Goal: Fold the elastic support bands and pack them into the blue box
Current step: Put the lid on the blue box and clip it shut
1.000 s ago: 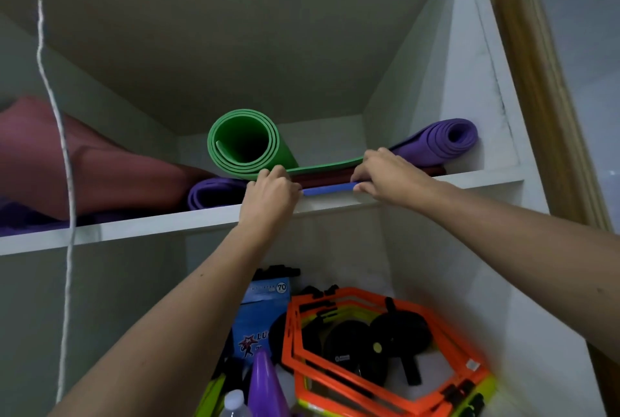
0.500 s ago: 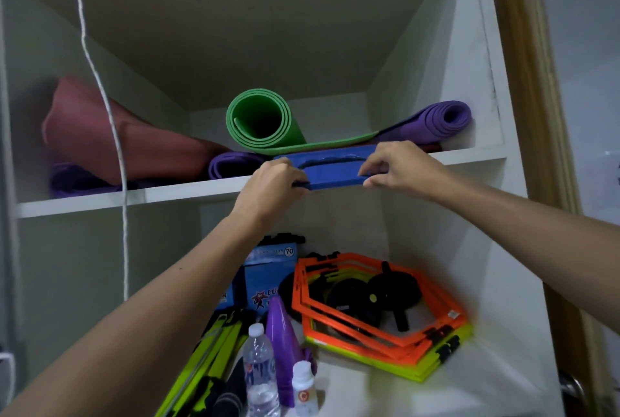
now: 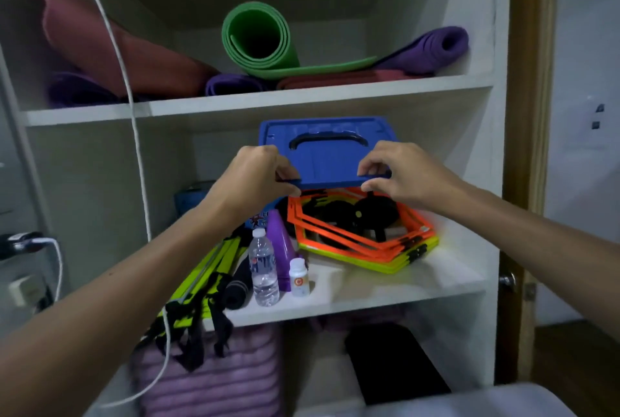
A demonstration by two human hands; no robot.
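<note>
Down off the top shelf (image 3: 255,107) since a second ago, the blue box (image 3: 327,148) now hangs in mid-air between the two hands, in front of the middle compartment and just above the orange hoops (image 3: 362,242) — a second ago only its edge showed under the mats. The left hand (image 3: 258,178) pinches the near left corner, thumb under the rim and fingers curled over it; the right hand (image 3: 399,175) pinches the near right corner the same way, fingers arched and only partly closed. Both grips sit on the front edge alone, so the box could tip backward; I would slide the fingers further under, keep it level, and draw it straight toward the body, clear of the hoops below. No bands are visible that I can pick out.
</note>
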